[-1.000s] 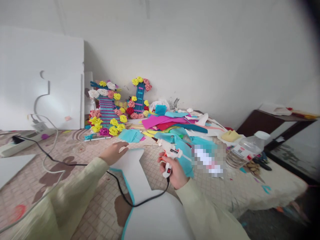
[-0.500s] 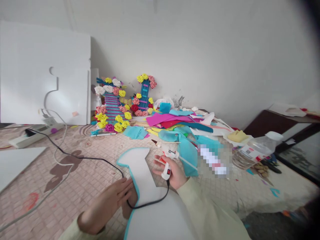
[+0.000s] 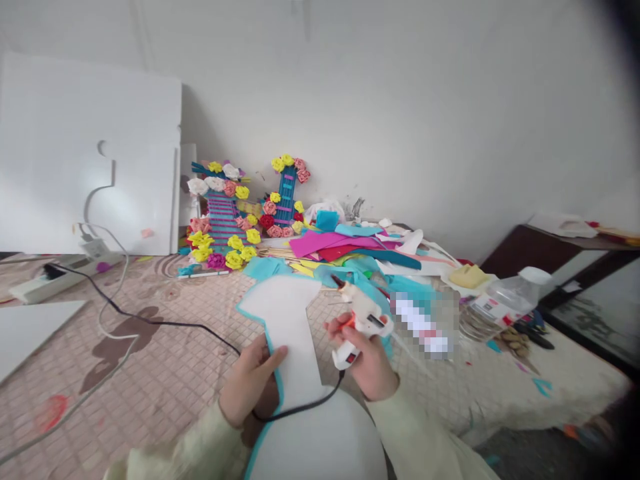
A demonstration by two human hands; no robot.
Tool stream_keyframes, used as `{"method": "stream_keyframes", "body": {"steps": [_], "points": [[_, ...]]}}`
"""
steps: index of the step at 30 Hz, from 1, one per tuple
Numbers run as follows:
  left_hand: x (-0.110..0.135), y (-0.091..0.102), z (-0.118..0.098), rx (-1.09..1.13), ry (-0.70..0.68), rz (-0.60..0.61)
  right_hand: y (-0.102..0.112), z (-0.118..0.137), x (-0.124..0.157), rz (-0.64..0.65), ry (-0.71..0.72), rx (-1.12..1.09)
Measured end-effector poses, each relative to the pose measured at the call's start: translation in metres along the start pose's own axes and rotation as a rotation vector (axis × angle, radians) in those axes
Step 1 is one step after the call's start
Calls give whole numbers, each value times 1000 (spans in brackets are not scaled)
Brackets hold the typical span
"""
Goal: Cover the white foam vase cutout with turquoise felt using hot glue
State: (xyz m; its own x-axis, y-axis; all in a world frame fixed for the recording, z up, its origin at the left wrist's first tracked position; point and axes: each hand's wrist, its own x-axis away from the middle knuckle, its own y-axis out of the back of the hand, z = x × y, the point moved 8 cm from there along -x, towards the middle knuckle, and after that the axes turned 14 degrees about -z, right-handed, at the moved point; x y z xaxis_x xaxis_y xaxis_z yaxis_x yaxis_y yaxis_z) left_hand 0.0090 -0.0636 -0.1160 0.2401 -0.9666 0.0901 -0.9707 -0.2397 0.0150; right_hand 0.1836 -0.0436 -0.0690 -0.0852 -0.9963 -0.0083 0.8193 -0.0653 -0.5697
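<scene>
Foam shape (image 3: 293,333): lying lower centre, being steadied.
Left hand (image 3: 250,387): having slid down — now pinching its teal edge.
Right hand (image 3: 370,367): wrapping the glue gun (image 3: 363,315), lifting it higher.

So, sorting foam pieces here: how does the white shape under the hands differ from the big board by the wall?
The white shape lies flat, gripped by the left hand; the big board stands upright against the wall. The shape has a teal border; the board's edges are bare. The board is larger than the shape, with a curved notch cut out. Both are white.
</scene>
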Motion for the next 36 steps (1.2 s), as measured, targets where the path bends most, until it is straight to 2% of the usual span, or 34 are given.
{"method": "stream_keyframes", "body": {"steps": [2, 5, 9, 11, 16, 22, 29, 36], "points": [[4, 2, -4, -66, -45, -13, -7, 12, 9, 97, 11, 28], [13, 3, -12, -138, -113, -27, -21, 13, 27, 237, -87, 130], [28, -1, -24, -240, -207, -34, -38, 8, 49, 297, -103, 395], [35, -3, -28, -303, -235, -38, -48, 4, 56, 315, -130, 431], [47, -7, -37, -447, -279, -37, -63, -6, 65, 322, -226, 364], [56, -10, -43, -537, -364, -42, -63, -2, 68, 300, -242, 298], [63, -12, -50, -590, -460, -83, -65, 10, 73, 296, -233, 333], [68, -14, -55, -594, -516, -81, -65, 9, 74, 294, -257, 325]]}}
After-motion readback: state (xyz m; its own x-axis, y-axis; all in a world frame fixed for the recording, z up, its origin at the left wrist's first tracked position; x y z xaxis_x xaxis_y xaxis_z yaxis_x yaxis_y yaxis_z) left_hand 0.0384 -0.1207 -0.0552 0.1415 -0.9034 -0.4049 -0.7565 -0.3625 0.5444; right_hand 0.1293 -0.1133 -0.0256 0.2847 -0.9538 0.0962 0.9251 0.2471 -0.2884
